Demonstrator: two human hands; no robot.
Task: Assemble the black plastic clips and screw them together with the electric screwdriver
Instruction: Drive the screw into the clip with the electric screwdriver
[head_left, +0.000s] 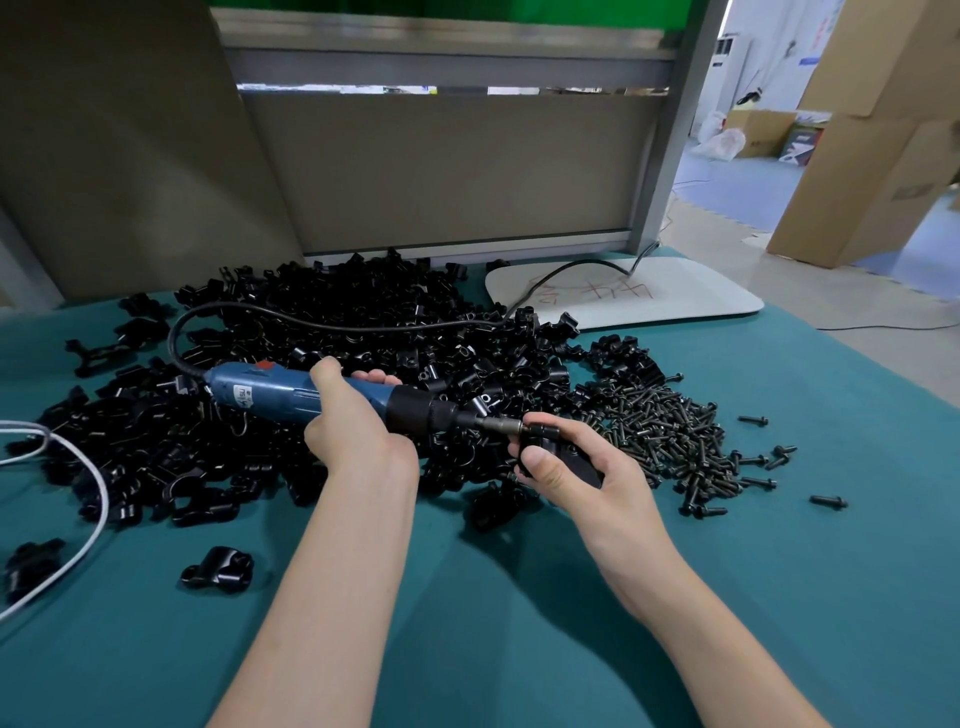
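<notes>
Your left hand (358, 436) grips the electric screwdriver (270, 397), held roughly level, its bit (501, 427) seemingly touching the black clip (579, 462). Your right hand (597, 478) pinches that clip, thumb on top.

The left hand (356, 428) wraps around the middle of the electric screwdriver (260, 397). Its thumb points up on the near side and its fingertips curl over the far side. The left forearm (332, 571), bare, rises to the tool from below. At the screwdriver's bit end, the right hand (582, 467) pinches a black plastic clip (545, 441), with the thumb (543, 462) pressed flat on the clip's near face. The right forearm (675, 597), also bare, angles in from the lower right of the tool.
</notes>
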